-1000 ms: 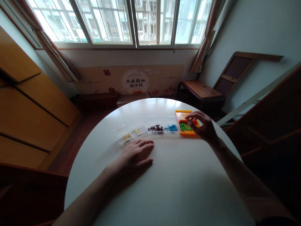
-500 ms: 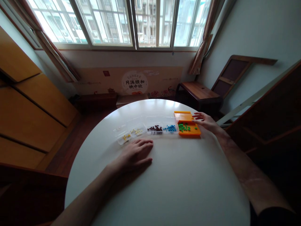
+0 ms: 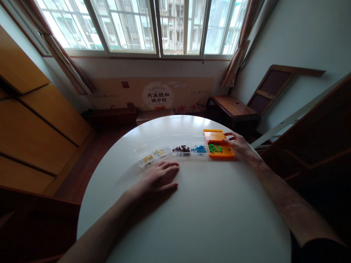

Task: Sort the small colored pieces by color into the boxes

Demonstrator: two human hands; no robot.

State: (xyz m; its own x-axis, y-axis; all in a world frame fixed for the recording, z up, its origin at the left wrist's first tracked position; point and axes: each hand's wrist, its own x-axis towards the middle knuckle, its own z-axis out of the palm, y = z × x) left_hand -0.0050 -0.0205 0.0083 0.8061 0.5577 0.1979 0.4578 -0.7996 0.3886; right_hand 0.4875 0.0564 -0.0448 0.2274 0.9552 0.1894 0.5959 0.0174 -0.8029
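My left hand [image 3: 161, 177] lies palm down on the white table, fingers stretched out, holding nothing. Just beyond it are small clear boxes: one with yellow pieces [image 3: 148, 159], and one with cream pieces [image 3: 159, 152]. Farther right, dark brown pieces [image 3: 181, 149] and blue pieces [image 3: 199, 149] fill two more clear compartments. An orange box [image 3: 222, 156] stands with its lid [image 3: 214, 135] laid back and small green building bricks [image 3: 215, 148] inside. My right hand [image 3: 239, 143] is at the box's right side, fingers apart near the lid's edge; whether they touch it is unclear.
The round white table [image 3: 197, 215] has a curved far edge. Beyond stand a wooden stool [image 3: 233, 105], a low box [image 3: 153, 114] and a printed panel [image 3: 109, 91] below the window. Wooden cabinets [image 3: 41, 135] are at left.
My right hand has shifted slightly toward the orange box, its fingers drawing a little closer together. My left hand stays where it was. The view has tilted slightly.
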